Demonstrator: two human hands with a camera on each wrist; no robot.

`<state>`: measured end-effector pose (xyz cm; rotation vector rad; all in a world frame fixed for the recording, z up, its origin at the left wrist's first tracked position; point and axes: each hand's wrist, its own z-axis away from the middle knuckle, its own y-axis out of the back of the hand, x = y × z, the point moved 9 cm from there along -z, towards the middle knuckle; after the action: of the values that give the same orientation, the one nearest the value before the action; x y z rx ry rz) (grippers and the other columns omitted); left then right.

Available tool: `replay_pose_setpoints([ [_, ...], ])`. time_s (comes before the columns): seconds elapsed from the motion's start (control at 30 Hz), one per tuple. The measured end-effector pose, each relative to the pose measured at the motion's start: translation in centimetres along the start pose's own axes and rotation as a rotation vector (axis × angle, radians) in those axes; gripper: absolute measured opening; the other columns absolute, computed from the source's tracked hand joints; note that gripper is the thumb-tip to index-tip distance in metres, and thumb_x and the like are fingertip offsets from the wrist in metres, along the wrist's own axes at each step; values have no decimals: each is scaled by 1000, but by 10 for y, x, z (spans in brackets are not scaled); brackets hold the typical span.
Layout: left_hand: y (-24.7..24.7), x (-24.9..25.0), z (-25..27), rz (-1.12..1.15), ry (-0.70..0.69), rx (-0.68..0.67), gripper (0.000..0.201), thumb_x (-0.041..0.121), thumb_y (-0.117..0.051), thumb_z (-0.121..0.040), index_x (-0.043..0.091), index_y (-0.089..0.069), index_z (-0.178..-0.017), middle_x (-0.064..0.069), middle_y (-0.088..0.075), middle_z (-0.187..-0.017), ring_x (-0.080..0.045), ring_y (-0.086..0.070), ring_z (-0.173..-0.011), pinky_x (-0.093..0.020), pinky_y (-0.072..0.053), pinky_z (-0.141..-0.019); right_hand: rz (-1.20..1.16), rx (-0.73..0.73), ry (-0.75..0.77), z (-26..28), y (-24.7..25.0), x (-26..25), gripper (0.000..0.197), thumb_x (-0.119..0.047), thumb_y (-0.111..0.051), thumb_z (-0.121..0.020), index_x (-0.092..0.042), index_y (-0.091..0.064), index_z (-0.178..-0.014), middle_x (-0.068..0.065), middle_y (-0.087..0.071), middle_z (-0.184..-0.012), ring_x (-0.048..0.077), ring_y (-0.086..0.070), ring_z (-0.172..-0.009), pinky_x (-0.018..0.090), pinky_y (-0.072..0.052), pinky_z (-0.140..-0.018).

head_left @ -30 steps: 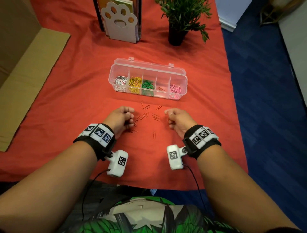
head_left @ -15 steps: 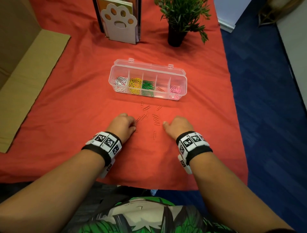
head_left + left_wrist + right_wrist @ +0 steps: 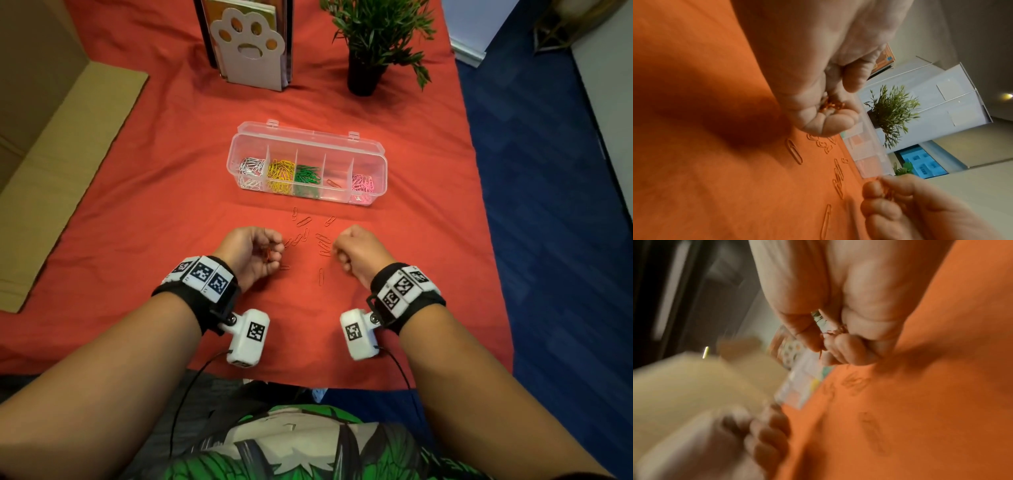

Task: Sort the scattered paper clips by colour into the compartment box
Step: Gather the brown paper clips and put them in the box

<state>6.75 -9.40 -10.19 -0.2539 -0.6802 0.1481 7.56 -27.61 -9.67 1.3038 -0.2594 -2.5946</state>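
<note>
Two hands work low in the head view over a desk [image 3: 113, 192] draped in orange-red cloth; the compartment box [image 3: 306, 144] lies above them, in the upper middle of the frame, its long axis running left to right across the picture, lid open; white, yellow, green and pink clips fill four cells, and the fourth cell from the left, holding only a clip or two of orange, sits straight above the gap between the hands; the left hand [image 3: 252, 251], fingers curled, cups a small bunch of orange clips [image 3: 831, 104] in its palm; the right hand [image 3: 359, 251] is curled too, pinching orange clips between thumb and fingers, as the right-wrist view shows through blur; between the hands, and just above them toward the box, the scattered paper clips [image 3: 310, 236] lie flat on the cloth, nearly matching its colour; the two hands look about equally near the box, the right one perhaps slightly nearer the orange cell
</note>
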Motion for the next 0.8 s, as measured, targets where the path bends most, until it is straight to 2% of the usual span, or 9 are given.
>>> replay_pose_setpoints([
  [0.1, 11, 10, -10, -295, -129, 158, 24, 20, -46, -87, 18, -54, -64, 0, -43, -56, -10, -37, -40, -16, -31, -42, -553, -55, -64, 4, 1, 2, 23, 6, -38, -85, -13, -50, -80, 4, -43, -61, 9, -39, -43, 19, -28, -40],
  [0.17, 15, 25, -13, -662, -287, 285, 24, 31, -58, -85, 16, -59, -65, -2, -52, -60, -15, -43, -48, -24, -36, -51, -700, -101, -83, 4, 2, 0, 23, 3, -36, -87, -9, -56, -85, 3, -44, -64, 9, -43, -47, 18, -34, -40],
  [0.27, 1, 42, -7, -1089, -505, 373, 20, 33, -65, -80, 14, -69, -81, -9, -63, -74, -25, -58, -70, -28, -42, -65, -728, -105, -111, -1, 1, 2, 19, -4, -42, -90, -7, -59, -82, 3, -47, -67, 13, -50, -57, 18, -43, -43],
  [0.33, -12, 46, -7, -1275, -600, 372, 24, 33, -68, -78, 14, -71, -92, -11, -62, -88, -28, -59, -82, -29, -43, -71, -519, -74, -77, -9, 0, 1, 16, -2, -47, -89, -12, -56, -80, 1, -46, -67, 12, -45, -56, 21, -38, -46],
  [0.4, -20, 46, -11, -1377, -629, 339, 28, 32, -69, -76, 13, -69, -96, -13, -59, -95, -30, -59, -88, -32, -47, -77, -16, -17, 24, -18, 0, -6, 13, -6, -53, -87, -18, -56, -82, -2, -47, -68, 12, -44, -58, 25, -37, -55],
  [0.43, -22, 44, -13, -1407, -630, 324, 27, 29, -69, -76, 11, -68, -97, -13, -59, -96, -31, -59, -90, -34, -49, -79, 250, 8, 93, -19, -2, -13, 8, -10, -57, -85, -17, -58, -87, -3, -49, -74, 14, -48, -66, 27, -41, -65],
  [0.53, -28, 41, -15, -1484, -619, 288, 21, 23, -63, -81, 8, -65, -96, -17, -60, -100, -35, -57, -95, -38, -49, -83, 798, 73, 245, -18, -16, -23, 32, -21, -62, -82, -11, -53, -111, 10, -49, -112, 27, -49, -106, 32, -41, -98],
  [0.63, -28, 35, -17, -1501, -594, 279, 20, 20, -57, -85, 4, -61, -96, -21, -59, -104, -37, -56, -98, -38, -45, -85, 973, 142, 315, -11, -26, -23, 34, -17, -57, -84, -9, -45, -114, 14, -42, -122, 33, -44, -114, 40, -39, -96],
  [0.8, -19, 27, -12, -1471, -545, 278, 23, 16, -45, -92, -1, -55, -104, -24, -54, -108, -40, -54, -100, -42, -44, -85, 947, 151, 316, -7, -29, -19, 23, -5, -44, -88, -4, -47, -111, 17, -46, -117, 36, -48, -108, 42, -41, -92],
])
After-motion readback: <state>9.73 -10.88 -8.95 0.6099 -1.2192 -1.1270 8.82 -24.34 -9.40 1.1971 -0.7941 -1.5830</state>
